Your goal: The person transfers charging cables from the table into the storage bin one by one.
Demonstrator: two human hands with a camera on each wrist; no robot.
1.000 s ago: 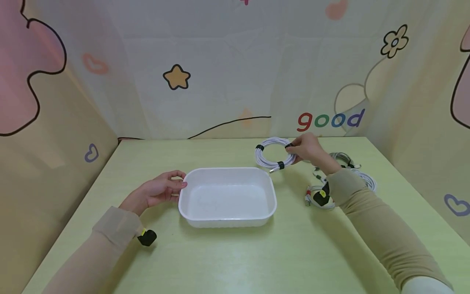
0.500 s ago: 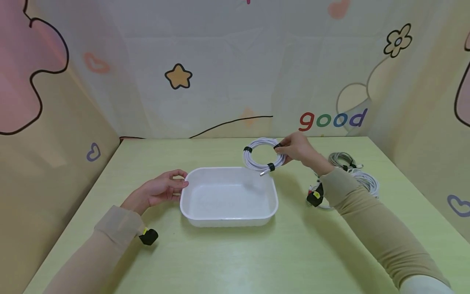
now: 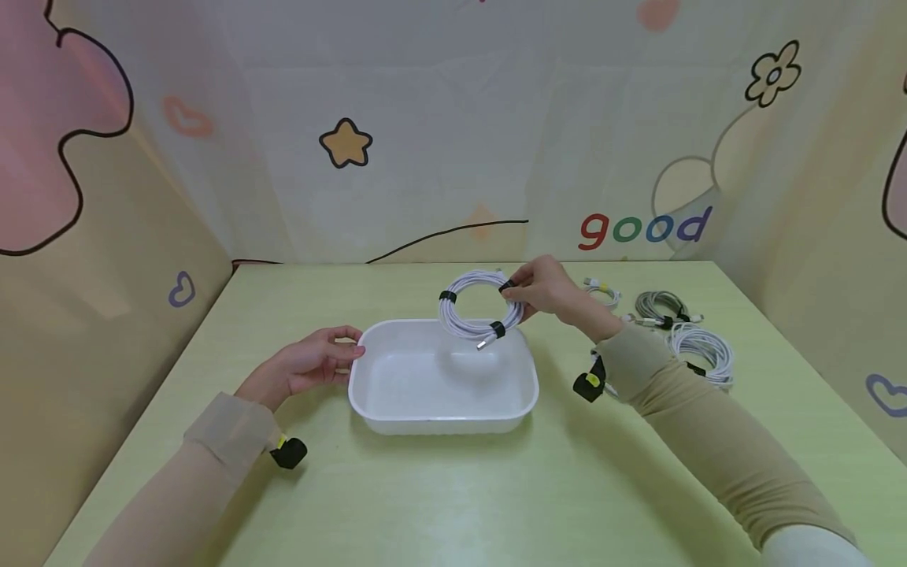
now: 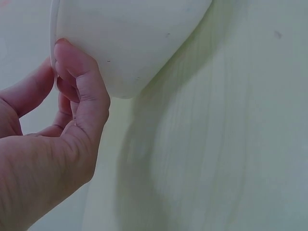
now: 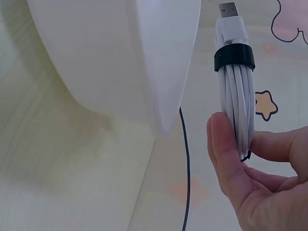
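- Right hand (image 3: pixel 546 287) has thumb and fingers pinched on one side of the white cable coil (image 5: pixel 237 91), up over the tub's (image 3: pixel 442 426) back right corner.
- Coil's probably light, bendy, kinda slick; best grabbed across the bundle by a black strap (image 5: pixel 234 57).
- Left hand (image 3: pixel 319 362) pinches the tub's left rim: smooth, stiff-looking white plastic, rounded corners.
- A loopy grey coil (image 3: pixel 662 296) sits toward the table's (image 3: pixel 425 504) back right corner.
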